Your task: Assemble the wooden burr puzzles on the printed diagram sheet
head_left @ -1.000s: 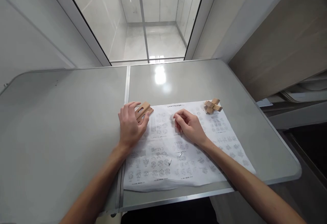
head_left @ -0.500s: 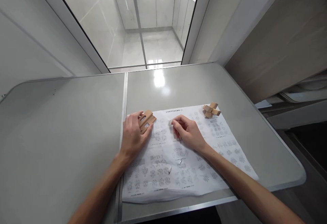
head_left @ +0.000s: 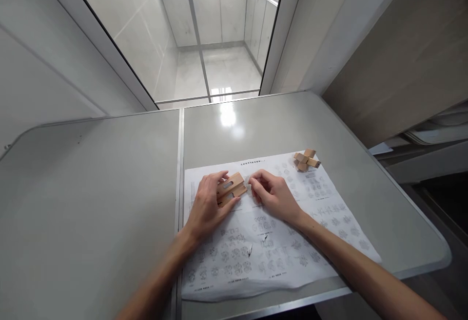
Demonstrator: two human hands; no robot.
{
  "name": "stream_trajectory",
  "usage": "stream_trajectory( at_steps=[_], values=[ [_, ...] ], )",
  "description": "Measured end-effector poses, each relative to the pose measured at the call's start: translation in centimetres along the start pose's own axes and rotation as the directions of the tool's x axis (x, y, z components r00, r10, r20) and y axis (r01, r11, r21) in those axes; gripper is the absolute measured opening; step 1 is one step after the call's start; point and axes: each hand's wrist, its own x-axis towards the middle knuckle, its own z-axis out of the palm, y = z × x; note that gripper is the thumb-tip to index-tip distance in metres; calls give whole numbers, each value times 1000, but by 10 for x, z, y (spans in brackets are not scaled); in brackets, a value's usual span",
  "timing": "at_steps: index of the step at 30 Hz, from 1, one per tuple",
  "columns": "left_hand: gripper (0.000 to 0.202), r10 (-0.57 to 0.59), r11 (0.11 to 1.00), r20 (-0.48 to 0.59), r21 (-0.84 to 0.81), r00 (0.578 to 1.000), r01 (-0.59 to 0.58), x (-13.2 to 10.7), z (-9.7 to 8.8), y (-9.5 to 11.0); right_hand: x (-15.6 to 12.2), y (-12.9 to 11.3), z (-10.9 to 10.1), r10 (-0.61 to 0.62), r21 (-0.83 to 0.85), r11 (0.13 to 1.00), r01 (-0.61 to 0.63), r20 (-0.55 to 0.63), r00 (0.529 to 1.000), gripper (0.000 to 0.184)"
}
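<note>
My left hand grips a flat wooden puzzle piece with slotted openings, thumb along its near edge and fingers over its far edge. This piece is just above or on the printed sheet; I cannot tell which. Just to its right, my right hand has its fingers curled in and thumb pressed to the forefinger. Whatever those fingertips hold, if anything, is hidden. An assembled wooden interlocking puzzle stands on the sheet's far right corner, apart from both hands.
The creased sheet, covered in small line drawings, lies on a grey table. A metal seam crosses the table left of the sheet. Beyond the far edge is a glass door. Papers lie on a shelf at right.
My left hand has moved right with the wooden puzzle piece, bringing it close to my right hand. My right hand keeps its curled pose. The view has shifted slightly.
</note>
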Motion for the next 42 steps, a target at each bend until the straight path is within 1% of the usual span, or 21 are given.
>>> stream_trajectory(
  at_steps=[5,12,19,22,25,27,29,32,39,42],
  values=[
    [65,-9,1000,13,-21,1000,9,0,0,-1,-2,-1,-1,-15,-46,999,16,21,1000,24],
    [62,-9,1000,44,-15,999,10,-1,1,0,-3,-2,0,-47,-118,992,50,32,998,25],
    [63,-4,1000,56,-23,998,5,-3,1,0,-6,1,1,-83,-198,976,94,64,994,22],
    [52,-17,1000,33,-12,999,18,-3,1,0,-7,3,2,-84,-218,971,99,77,994,24],
    [36,-62,997,-37,48,997,64,-3,0,0,-8,4,2,-67,-223,971,84,85,994,23],
    [29,-94,990,-73,101,993,101,-3,0,0,-8,5,3,-59,-226,971,77,87,995,24],
    [24,-109,983,-79,139,991,119,-3,1,0,-7,5,3,-60,-231,970,79,88,994,25],
    [17,-99,981,-61,163,993,108,-3,1,0,-6,5,4,-67,-240,967,87,87,994,25],
    [17,-81,982,-53,167,995,89,-2,1,1,-3,3,4,-86,-243,965,102,78,993,24],
    [16,-89,985,-58,142,994,96,-2,1,0,-3,3,4,-97,-250,962,114,80,992,23]
  ],
)
